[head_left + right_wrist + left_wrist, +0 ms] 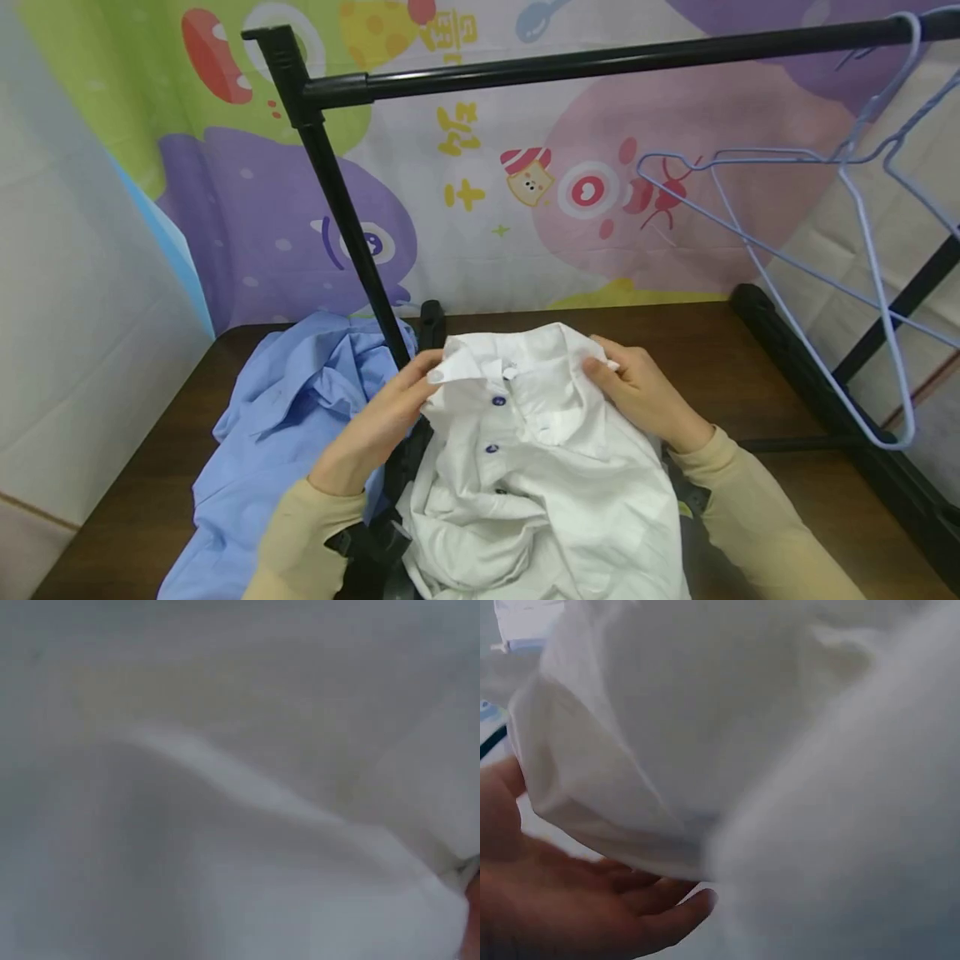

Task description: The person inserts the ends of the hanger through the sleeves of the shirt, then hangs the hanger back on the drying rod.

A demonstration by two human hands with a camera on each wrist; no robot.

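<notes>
A white button-up shirt (555,467) with dark buttons hangs between both hands, its collar at the top and its lower part bunched. The left hand (386,421) holds the collar's left side, thumb on the front. In the left wrist view, the left hand's fingers (660,911) curve under the white cloth (652,735). The right hand (645,396) pinches the collar's right side between thumb and fingers. White cloth (247,885) fills most of the right wrist view, blurred, with only a sliver of that hand at the right edge.
A crumpled blue shirt (277,442) lies on the brown table (675,342) at left. A black rack's bar (600,67) crosses above, its upright (348,208) slanting down between the shirts. Light-blue wire hangers (862,242) hang at right, above the rack's foot (810,392).
</notes>
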